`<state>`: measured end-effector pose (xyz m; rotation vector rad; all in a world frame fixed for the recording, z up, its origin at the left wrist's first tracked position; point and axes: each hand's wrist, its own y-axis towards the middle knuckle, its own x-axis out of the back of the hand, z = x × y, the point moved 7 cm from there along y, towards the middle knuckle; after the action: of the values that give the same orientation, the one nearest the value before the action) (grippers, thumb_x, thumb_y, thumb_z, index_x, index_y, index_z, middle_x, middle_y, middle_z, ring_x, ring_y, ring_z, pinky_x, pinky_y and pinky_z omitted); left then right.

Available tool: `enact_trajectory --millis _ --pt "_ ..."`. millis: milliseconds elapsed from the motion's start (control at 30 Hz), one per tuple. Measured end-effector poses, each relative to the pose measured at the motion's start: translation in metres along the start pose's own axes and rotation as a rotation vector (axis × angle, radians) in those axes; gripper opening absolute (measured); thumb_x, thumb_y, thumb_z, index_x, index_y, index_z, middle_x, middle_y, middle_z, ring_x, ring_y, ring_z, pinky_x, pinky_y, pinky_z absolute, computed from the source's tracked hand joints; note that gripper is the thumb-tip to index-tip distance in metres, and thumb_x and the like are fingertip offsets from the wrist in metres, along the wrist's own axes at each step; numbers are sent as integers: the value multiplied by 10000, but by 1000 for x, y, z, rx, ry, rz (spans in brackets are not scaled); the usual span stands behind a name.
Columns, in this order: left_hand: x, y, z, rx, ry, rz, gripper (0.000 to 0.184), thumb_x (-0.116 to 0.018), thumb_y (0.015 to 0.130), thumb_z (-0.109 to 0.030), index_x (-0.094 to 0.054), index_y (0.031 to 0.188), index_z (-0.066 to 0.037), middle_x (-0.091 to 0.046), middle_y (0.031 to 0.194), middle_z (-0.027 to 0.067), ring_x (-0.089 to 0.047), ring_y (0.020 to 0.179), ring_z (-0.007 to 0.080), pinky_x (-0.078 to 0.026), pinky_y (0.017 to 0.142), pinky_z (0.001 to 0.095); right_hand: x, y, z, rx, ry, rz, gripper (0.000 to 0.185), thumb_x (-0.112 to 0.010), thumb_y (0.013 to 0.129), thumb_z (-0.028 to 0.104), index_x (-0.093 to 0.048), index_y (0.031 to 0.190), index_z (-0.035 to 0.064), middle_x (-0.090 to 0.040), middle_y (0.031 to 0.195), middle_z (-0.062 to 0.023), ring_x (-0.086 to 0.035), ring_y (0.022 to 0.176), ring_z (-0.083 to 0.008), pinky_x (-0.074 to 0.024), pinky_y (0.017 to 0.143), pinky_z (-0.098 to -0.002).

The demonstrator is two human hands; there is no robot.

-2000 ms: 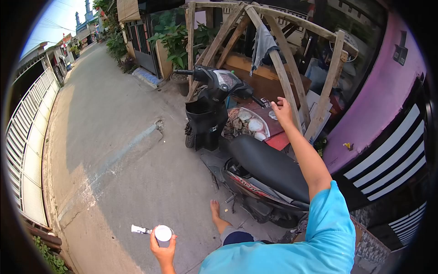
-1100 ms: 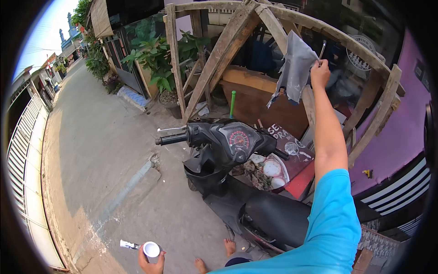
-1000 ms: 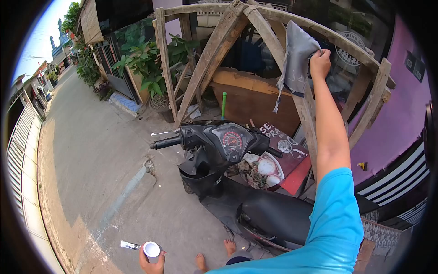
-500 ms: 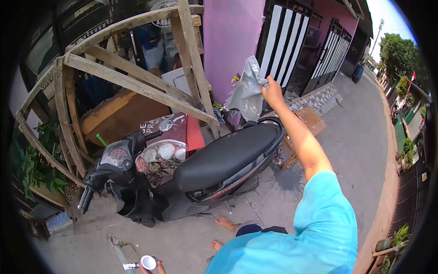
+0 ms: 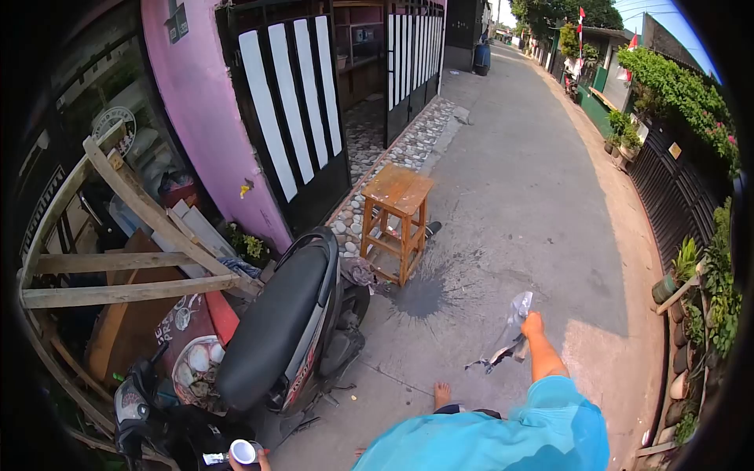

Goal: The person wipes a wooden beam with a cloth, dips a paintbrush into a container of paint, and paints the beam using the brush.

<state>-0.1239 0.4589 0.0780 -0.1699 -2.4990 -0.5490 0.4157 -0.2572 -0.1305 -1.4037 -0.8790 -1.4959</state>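
Observation:
My right hand is closed around the top of a crumpled silver-grey plastic sheet, which hangs down over the pavement with a torn-looking lower edge. At the bottom of the view, my left hand grips a small white cup, its open top facing up. Beside the cup is a small white-and-dark item, too small to name; how it is held I cannot tell. A parked scooter with a black seat stands in front, left of my right hand.
A wooden stool stands by a dark splash stain on the pavement. A wooden frame leans at the left. Behind are a black-and-white gate and a pink wall. Plants line the right edge.
My right hand has swung from beyond the scooter seat to the right, carrying the plastic sheet low over the pavement. The view has turned right, bringing the stool into full sight.

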Motion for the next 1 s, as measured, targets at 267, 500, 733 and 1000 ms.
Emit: enact_trajectory --millis 267,500,733,1000 --pt "-231 -35 -160 -77 -457 260 620 -758 776 -9 -474 1322 72 -587 1201 137 -567 1134 246 -409 1039 381 14 30 -237 -434 -84 107 299 -667 876 205 -656 1115 26 -700 1096 -221 -677 1062 -361 -538 930 -430" --pt "-390 -62 -333 -205 -562 531 589 -762 769 30 -486 1288 70 -621 1120 138 -649 954 203 -534 862 346 -37 135 -252 -304 -3 90 457 -674 826 110 -532 1223 -66 -640 1201 -269 -610 1172 -398 -492 1012 -405" --pt "-550 -58 -417 -345 -521 565 591 -870 664 -137 -595 1156 42 -696 1007 137 -682 922 231 -518 859 351 -35 206 -208 -415 278 75 635 -684 796 18 -382 1342 -100 -598 1180 -345 -580 1166 -449 -479 984 -479" --pt "-713 -28 -501 -357 -569 664 610 -889 679 -237 -623 1173 4 -708 1062 161 -699 987 281 -532 893 375 12 272 -223 -525 291 -83 601 -629 817 6 -372 1351 -94 -581 1230 -329 -568 1163 -468 -451 1013 -470"
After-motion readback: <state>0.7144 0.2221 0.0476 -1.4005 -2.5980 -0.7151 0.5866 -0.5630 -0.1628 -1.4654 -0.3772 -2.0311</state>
